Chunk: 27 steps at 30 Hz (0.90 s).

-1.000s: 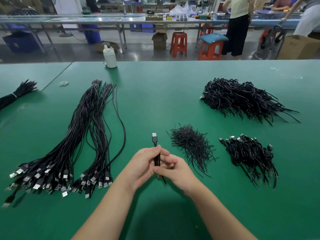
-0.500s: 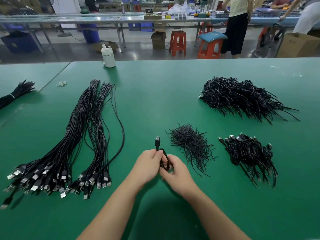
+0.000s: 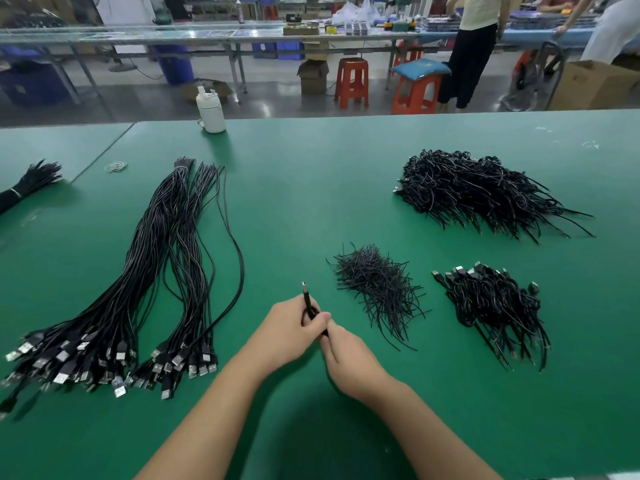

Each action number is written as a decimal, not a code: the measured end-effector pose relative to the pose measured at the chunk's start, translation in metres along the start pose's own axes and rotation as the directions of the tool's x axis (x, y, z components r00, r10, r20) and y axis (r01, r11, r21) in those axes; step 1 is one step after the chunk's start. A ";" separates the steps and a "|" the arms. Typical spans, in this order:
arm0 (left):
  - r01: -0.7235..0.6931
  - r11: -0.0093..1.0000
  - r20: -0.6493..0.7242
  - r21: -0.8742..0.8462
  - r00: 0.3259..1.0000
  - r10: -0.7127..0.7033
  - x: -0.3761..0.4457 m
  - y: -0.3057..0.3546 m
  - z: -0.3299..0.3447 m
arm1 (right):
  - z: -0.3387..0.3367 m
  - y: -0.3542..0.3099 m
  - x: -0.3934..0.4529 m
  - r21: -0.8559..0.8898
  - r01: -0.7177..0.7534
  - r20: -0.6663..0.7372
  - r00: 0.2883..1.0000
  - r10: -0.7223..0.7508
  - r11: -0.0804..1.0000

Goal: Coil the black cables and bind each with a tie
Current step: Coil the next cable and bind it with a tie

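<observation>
My left hand [image 3: 289,332] grips a coiled black cable [image 3: 307,299] near the front middle of the green table [image 3: 311,188]; its plug end sticks up past my fingers. My right hand [image 3: 349,358] meets it from the right and pinches the lower part of the same coil. A loose heap of short black ties [image 3: 375,285] lies just right of my hands. Long uncoiled black cables [image 3: 145,271] with metal plugs stretch out on the left. A small pile of bound coils [image 3: 495,306] sits on the right, and a bigger pile [image 3: 474,192] lies farther back.
A white bottle [image 3: 210,110] stands at the far table edge. A rubber band [image 3: 116,166] lies near the table seam, and another black bundle [image 3: 27,183] is at the far left. People, stools and benches are beyond the table.
The cable's loop, open between my hands half a second ago, is now drawn tight in my grip. My right hand has slid lower along the coil, and the plug tilts left.
</observation>
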<state>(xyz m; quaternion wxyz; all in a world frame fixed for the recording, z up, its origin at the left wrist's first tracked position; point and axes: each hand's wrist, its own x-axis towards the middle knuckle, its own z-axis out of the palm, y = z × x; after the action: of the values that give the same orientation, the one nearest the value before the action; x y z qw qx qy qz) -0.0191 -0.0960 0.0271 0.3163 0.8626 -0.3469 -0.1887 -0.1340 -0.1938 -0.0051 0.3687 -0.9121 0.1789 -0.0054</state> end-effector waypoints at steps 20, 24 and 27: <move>0.129 0.990 -0.118 -0.049 0.984 -0.134 0.015 0.008 0.018 | 0.023 0.024 0.012 -0.356 0.083 -0.276 0.942 -0.189 0.931; -0.070 0.904 -0.503 0.421 0.812 0.297 0.016 0.024 0.020 | 0.022 0.024 0.012 -0.347 0.086 -0.291 0.937 -0.195 0.934; -0.304 0.867 -0.346 0.395 0.825 0.447 0.024 0.045 0.035 | 0.021 0.029 0.014 -0.308 0.107 -0.234 0.954 -0.185 0.945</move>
<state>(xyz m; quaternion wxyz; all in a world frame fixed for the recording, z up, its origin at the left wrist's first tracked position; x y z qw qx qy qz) -0.0435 -0.1531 0.0294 0.2698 0.8356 -0.4604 0.1306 -0.1271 -0.2037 -0.0421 0.2018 -0.9587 0.1561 -0.1261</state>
